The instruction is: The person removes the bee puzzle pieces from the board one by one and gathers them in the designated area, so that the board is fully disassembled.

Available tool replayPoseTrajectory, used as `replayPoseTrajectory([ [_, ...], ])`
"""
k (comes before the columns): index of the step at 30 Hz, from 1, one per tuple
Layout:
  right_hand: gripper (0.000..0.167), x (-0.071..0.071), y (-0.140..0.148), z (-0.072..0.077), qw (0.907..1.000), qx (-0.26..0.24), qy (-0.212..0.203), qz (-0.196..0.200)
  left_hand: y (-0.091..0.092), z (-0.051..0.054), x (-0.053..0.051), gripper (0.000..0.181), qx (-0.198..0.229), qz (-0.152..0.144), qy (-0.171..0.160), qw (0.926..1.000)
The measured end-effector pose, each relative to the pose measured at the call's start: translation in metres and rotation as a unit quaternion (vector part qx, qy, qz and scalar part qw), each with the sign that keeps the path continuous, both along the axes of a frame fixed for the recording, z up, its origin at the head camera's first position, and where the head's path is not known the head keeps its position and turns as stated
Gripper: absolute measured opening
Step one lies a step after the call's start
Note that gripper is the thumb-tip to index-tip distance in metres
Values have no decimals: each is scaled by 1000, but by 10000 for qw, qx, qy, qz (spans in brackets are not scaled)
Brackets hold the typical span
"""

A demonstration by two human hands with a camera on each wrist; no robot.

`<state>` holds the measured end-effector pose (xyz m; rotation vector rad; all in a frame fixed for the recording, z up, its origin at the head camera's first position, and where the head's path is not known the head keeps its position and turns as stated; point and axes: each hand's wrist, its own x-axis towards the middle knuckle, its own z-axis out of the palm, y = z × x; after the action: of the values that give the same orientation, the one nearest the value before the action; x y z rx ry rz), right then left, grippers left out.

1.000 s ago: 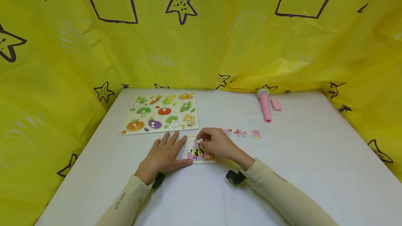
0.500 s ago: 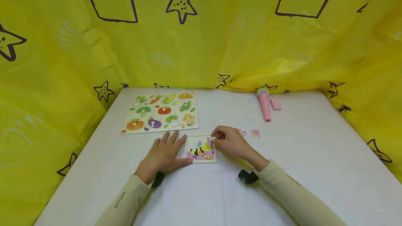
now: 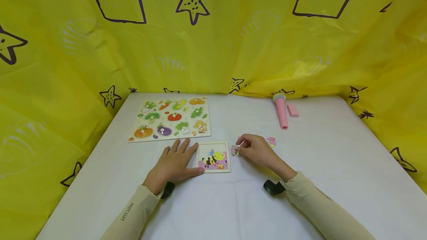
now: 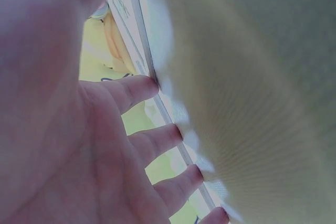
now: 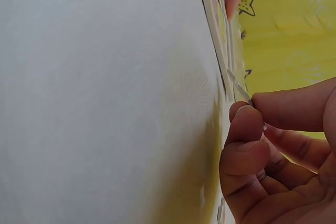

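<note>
A small square jigsaw tray point(image 3: 213, 171) with a bee picture lies mid-table; its lower part is filled, while pale backing shows along the top. My left hand point(image 3: 174, 162) lies flat with spread fingers beside it, thumb and index fingertip touching its left edge. Just right of the tray, my right hand point(image 3: 258, 151) pinches a pink-and-yellow puzzle piece point(image 3: 234, 150) between thumb and fingers. The right wrist view catches this puzzle piece point(image 5: 241, 88) edge-on, thin and tilted. One loose puzzle piece point(image 3: 271, 141) lies beyond the right hand, which covers most of the others.
Behind the left hand lies a vegetable knob-puzzle board point(image 3: 173, 119). A pink toy microphone point(image 3: 281, 111) and a pink block point(image 3: 293, 110) lie at the back right. Yellow patterned cloth point(image 3: 213, 47) hangs around the white table point(image 3: 213, 206).
My right hand has moved rightward from over the tray to just past its right edge, still pinching the puzzle piece. The bee's head is uncovered. My left hand stays in place.
</note>
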<state>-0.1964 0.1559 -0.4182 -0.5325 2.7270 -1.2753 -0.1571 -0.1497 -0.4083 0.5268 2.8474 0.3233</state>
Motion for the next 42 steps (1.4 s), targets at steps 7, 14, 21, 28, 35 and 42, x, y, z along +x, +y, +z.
replayPoseTrajectory([
  [7, 11, 1, 9, -1, 9995, 24, -228, -212, 1, 2, 0, 92, -16, 7, -20, 10000],
  [14, 14, 1, 13, -1, 9978, -164, -555, -324, 0, 2, 0, 92, 11, -16, -4, 10000],
  [21, 11, -1, 14, 0, 9977, -90, -588, -332, -1, 0, -1, 92, -26, -5, 14, 10000],
  [28, 10, -2, 15, -2, 9987, 58, -372, -333, 0, -1, -1, 92, -14, -16, 13, 10000],
  [35, 4, -2, 14, -1, 9989, 354, -52, -318, 1, 5, 2, 92, 12, -14, 16, 10000],
  [42, 3, -2, 15, -4, 9982, 508, 273, -144, 1, 4, 2, 92, -37, 8, 12, 10000],
])
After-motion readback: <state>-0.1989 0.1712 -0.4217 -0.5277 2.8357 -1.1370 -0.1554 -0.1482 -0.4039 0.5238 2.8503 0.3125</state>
